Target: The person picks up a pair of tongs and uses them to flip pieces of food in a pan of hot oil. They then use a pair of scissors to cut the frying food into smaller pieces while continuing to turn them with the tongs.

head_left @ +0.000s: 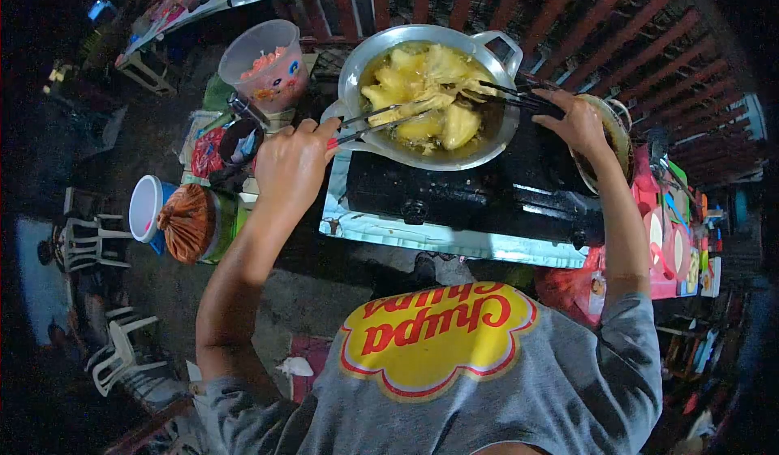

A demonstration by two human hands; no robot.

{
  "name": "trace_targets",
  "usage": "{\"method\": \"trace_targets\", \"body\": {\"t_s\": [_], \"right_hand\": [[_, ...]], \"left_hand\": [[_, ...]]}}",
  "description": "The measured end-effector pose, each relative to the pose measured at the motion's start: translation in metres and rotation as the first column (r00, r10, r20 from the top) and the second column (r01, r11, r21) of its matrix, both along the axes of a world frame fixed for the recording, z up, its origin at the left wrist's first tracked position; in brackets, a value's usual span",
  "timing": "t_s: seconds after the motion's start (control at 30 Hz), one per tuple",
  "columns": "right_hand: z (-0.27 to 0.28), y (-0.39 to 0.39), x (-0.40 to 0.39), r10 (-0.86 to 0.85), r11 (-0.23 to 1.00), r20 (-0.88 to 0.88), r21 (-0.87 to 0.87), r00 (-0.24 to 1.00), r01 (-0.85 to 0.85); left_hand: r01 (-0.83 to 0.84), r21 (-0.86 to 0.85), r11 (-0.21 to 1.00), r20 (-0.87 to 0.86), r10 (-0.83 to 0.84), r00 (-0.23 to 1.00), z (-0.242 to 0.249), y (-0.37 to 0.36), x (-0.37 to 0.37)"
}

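A wide metal wok (352, 90) full of hot oil stands in front of me on a black stove (454, 199). Several pale yellow battered pieces (461, 126) float in the oil. My left hand (294, 163), at the wok's left side, is closed around a pair of long thin dark sticks (375, 112), whose tips reach a piece of batter near the middle. From the right, my right hand (574, 122) grips another pair of thin dark sticks (511, 94), their tips at the same piece. Whether either pair is joined like tongs cannot be seen.
A clear plastic tub (261, 65) with orange-red contents stands left of the wok. A second dark pan (618, 142) lies at the right, beyond my right wrist. A slatted wooden fence (519, 0) runs behind. White plastic chairs (122, 349) and a tied brown bag (188, 221) are left.
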State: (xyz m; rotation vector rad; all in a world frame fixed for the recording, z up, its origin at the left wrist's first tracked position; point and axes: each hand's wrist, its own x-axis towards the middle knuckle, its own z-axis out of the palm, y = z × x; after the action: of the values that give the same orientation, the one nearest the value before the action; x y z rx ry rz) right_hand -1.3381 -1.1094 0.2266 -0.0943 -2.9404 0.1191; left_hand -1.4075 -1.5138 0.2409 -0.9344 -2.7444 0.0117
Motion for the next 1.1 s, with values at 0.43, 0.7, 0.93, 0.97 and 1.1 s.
{"method": "trace_targets", "body": {"t_s": [0.43, 0.7, 0.93, 0.97, 1.1], "right_hand": [[0.013, 0.03, -0.015, -0.058, 0.988, 0.117, -0.133, 0.991, 0.073], [0.024, 0.04, -0.01, 0.028, 0.993, 0.091, -0.114, 0.995, -0.018], [0.022, 0.019, 0.007, -0.053, 0.995, -0.024, -0.086, 0.998, 0.051], [0.023, 0.018, 0.007, -0.06, 0.995, -0.024, -0.086, 0.998, 0.057], [0.025, 0.028, -0.001, -0.159, 0.982, 0.072, -0.094, 0.985, 0.165]], "left_hand": [[0.064, 0.011, 0.998, -0.052, -0.063, 0.997, 0.005, -0.016, -0.001], [0.055, -0.048, 0.997, -0.046, -0.058, 0.997, 0.011, -0.022, -0.004], [0.014, -0.061, 0.998, 0.042, -0.011, 0.999, 0.017, -0.015, 0.002], [0.021, -0.061, 0.998, 0.042, -0.018, 0.999, 0.02, -0.015, 0.003], [0.019, 0.04, 0.999, 0.052, -0.021, 0.998, 0.026, -0.018, -0.003]]}}
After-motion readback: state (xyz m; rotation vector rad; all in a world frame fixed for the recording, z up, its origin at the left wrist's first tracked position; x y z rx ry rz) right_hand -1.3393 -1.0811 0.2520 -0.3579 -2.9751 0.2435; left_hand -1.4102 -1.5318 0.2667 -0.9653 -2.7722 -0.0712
